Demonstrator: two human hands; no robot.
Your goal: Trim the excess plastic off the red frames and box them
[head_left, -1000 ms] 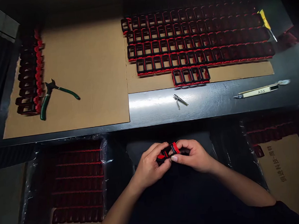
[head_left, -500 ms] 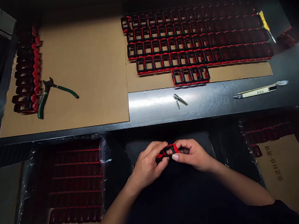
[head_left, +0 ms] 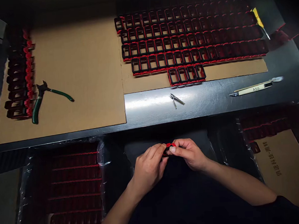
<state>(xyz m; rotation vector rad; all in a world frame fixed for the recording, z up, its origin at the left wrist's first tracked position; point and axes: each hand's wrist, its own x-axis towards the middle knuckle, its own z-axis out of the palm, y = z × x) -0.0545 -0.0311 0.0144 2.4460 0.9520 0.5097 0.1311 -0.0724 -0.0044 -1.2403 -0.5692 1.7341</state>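
Between my two hands, in front of the bench edge, is a small red and black frame [head_left: 168, 146], mostly covered by my fingers. My left hand [head_left: 149, 162] grips its left side, and my right hand [head_left: 189, 152] pinches its right side with thumb and fingers. On the bench beyond, rows of similar red and black frames [head_left: 170, 59] stand on cardboard, with a short row [head_left: 187, 75] nearest me. Small nail clippers [head_left: 177, 99] lie on the bare metal in front of them.
Green-handled pliers [head_left: 44, 87] lie on the left cardboard [head_left: 86, 68] beside a column of frames [head_left: 17, 86]. A craft knife [head_left: 254, 89] and a yellow-handled tool [head_left: 257, 17] lie at right. Plastic-lined boxes with frames [head_left: 74, 174] and cardboard [head_left: 284, 164] stand below the bench.
My fingers have closed further over the frame, which has turned so that its opening hardly shows. The bench has shifted slightly left in view.
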